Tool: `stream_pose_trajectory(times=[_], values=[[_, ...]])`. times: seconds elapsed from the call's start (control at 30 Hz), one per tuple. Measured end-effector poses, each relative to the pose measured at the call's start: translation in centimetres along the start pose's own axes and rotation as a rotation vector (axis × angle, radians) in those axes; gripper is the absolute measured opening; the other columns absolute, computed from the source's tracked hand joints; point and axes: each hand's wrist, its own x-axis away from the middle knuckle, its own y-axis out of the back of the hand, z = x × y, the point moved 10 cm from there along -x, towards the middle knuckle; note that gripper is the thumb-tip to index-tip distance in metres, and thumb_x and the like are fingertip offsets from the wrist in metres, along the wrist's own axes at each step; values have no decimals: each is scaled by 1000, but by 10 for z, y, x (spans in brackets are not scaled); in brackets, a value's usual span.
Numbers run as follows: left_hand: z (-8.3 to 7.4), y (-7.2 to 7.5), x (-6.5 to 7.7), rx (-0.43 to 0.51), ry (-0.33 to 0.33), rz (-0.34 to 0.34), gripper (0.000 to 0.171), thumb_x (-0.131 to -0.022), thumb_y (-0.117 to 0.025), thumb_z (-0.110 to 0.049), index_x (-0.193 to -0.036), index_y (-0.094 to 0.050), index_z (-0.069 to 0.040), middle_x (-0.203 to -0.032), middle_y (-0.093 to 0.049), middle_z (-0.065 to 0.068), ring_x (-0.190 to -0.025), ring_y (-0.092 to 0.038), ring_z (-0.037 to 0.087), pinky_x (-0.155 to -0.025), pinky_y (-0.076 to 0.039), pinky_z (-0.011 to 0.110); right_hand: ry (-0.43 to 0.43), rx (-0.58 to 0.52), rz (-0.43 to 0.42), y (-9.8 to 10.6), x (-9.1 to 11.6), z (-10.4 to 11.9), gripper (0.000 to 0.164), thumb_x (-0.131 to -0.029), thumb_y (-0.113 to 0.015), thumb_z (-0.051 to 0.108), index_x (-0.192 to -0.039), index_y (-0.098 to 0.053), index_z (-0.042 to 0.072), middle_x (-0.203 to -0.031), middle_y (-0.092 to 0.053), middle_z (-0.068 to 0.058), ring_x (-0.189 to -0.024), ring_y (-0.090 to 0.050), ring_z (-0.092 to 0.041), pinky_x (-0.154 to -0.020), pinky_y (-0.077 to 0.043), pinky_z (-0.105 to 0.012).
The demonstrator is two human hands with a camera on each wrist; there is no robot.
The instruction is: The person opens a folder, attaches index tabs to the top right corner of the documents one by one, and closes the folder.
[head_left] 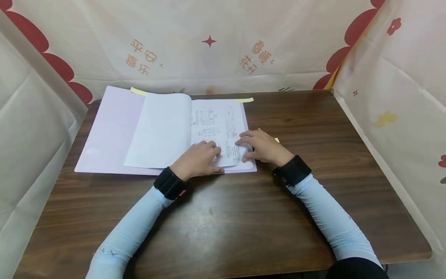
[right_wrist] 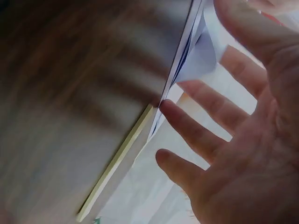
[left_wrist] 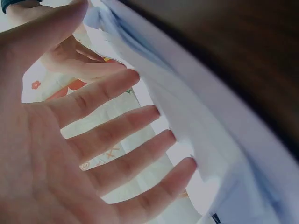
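Note:
A lilac folder point(head_left: 104, 135) lies spread on the table, with white sheets inside. A blank page point(head_left: 162, 128) is turned over to the left, and on the right lies a page with line drawings point(head_left: 209, 116). My left hand point(head_left: 198, 159) rests over the lower part of the drawing page, near the fold; its fingers look spread and nearly straight in the left wrist view. At the right edge of that page is my right hand point(head_left: 265, 147), fingertips on or just above the paper. In the right wrist view its fingers point(right_wrist: 196, 126) are apart, with nothing gripped.
Yellow strips stick out at the folder's top, one on the left point(head_left: 138, 91) and another on the right point(head_left: 244, 100). A pale yellow edge point(right_wrist: 114, 163) shows beside the right hand. Printed curtains point(head_left: 209, 62) hang around the brown wooden table point(head_left: 223, 224).

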Motion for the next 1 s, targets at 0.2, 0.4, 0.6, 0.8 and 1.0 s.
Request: stream_pose_trajectory(times=[0.2, 0.4, 0.6, 0.8, 1.0], values=[[-2, 6, 1, 48, -29, 4, 22, -100, -65, -29, -109, -70, -9, -110, -65, 9, -90, -58, 23, -81, -51, 35, -21, 15, -42, 6, -3, 7, 58, -92, -77, 39, -143, -61, 16, -149, -58, -14, -138, -54, -33, -119, -36, -62], [6, 7, -1, 120, -8, 29, 22, -101, -57, -13, -113, -68, 1, -100, -65, 10, -82, -57, 21, -74, -48, 31, -47, -156, -155, 37, 11, 11, 57, -107, -57, 30, -154, -38, 4, -148, -48, -21, -117, -56, -29, -96, -52, -47], [28, 12, 14, 127, 97, -28, 30, -102, -53, -12, -119, -67, 8, -96, -62, 11, -79, -54, 22, -67, -45, 29, 42, -185, -22, 15, 7, 25, 33, -103, -49, 6, -131, -66, 3, -140, -63, -18, -128, -59, -33, -109, -48, -50], [40, 48, 60, -8, 261, -306, 22, -99, -57, -13, -87, -67, 3, -83, -56, 10, -70, -50, 23, -55, -45, 30, 28, -94, 126, -10, 5, 26, 38, -102, -57, 13, -138, -65, 6, -157, -50, -19, -148, -43, -40, -120, -36, -58], [65, 60, 111, -54, 434, -489, 42, -93, -56, -8, -54, -44, -11, -53, -32, 0, -46, -30, 16, -38, -22, 28, 13, -49, 111, -6, 6, 23, 37, -102, -59, 17, -137, -66, 6, -156, -51, -19, -147, -45, -40, -120, -38, -57]])
